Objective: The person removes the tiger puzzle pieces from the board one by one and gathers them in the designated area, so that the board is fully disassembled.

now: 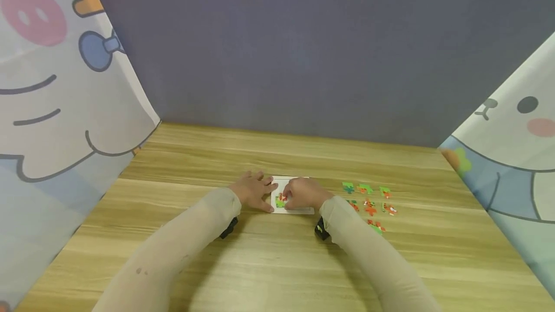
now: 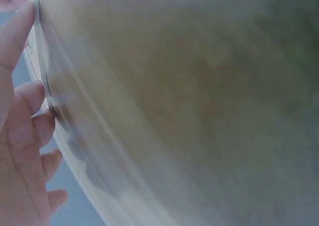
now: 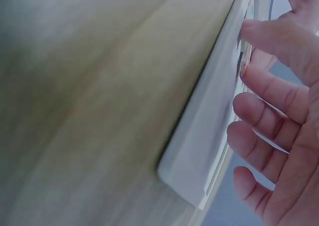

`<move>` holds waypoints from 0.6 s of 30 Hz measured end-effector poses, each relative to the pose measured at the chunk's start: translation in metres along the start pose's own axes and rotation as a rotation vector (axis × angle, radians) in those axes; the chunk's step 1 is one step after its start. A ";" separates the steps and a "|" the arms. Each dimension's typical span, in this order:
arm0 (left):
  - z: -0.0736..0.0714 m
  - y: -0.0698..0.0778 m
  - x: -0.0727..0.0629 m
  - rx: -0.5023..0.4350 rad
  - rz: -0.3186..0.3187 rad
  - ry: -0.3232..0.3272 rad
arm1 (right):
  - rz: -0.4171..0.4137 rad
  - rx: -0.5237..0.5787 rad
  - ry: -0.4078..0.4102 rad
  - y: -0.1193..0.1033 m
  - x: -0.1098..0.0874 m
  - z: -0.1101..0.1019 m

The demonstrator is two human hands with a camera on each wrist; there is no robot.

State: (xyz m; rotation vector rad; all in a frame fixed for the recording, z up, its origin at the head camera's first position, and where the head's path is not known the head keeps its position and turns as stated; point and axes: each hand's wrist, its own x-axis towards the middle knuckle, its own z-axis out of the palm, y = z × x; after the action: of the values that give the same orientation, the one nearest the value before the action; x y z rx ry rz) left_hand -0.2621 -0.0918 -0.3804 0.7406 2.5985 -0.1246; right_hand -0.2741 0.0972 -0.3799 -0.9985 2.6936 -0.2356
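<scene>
A white puzzle tray [image 1: 303,211] with a raised rim lies flat on the table. Green and red puzzle pieces [image 1: 279,202] sit in its lower left part. My left hand [image 1: 253,190] rests at the tray's left edge with fingers spread, fingertips on the rim. Over the tray, my right hand [image 1: 303,193] pinches a small puzzle piece [image 3: 243,61] between thumb and index finger, low against the tray surface. Its other fingers [image 3: 249,139] curl loosely above the tray in the right wrist view. Most of the pinched piece is hidden by the fingertips.
Several loose orange and green puzzle pieces [image 1: 370,207] lie spread on the wooden table [image 1: 269,264] to the right of the tray. A grey wall [image 1: 277,52] stands behind the table, and cartoon-printed cloths hang on both sides.
</scene>
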 end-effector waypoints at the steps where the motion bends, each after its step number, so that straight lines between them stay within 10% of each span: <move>1: 0.001 0.000 0.001 -0.008 0.001 0.002 | 0.001 0.003 0.002 0.001 -0.001 0.000; 18: 0.002 0.001 0.005 0.027 -0.003 0.034 | 0.053 -0.036 0.058 0.036 -0.035 -0.014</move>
State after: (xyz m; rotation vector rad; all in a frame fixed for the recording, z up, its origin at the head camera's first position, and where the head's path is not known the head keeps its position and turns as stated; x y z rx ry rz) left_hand -0.2648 -0.0889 -0.3848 0.7548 2.6352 -0.1497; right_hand -0.2743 0.1480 -0.3686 -0.9429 2.7820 -0.2092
